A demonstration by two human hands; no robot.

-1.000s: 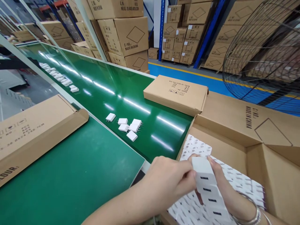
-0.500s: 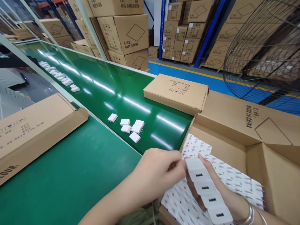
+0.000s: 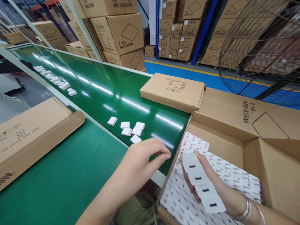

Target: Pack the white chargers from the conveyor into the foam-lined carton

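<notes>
My right hand (image 3: 215, 178) grips a row of several white USB chargers (image 3: 198, 178) side by side, port faces up. It holds them over an open carton (image 3: 217, 131), where rows of white chargers (image 3: 234, 168) lie packed with their prongs upward. My left hand (image 3: 145, 157) is to the left of that row, apart from it, over the near edge of the green conveyor. Its thumb and fingertips are pressed together, with nothing showing between them. Just beyond it, several loose white chargers (image 3: 126, 132) lie on the green belt (image 3: 105, 106).
A closed flat carton (image 3: 173, 90) rests on the belt behind the open one. At left, another carton (image 3: 35, 134) lies on the green worktop (image 3: 58, 181). More chargers (image 3: 51, 76) sit farther up the belt. Stacked boxes (image 3: 122, 34) and a large wire fan (image 3: 262, 53) stand beyond.
My left hand has drawn away from the charger row, moving left toward the loose chargers. My right hand keeps its hold, shifting slightly up and left in view.
</notes>
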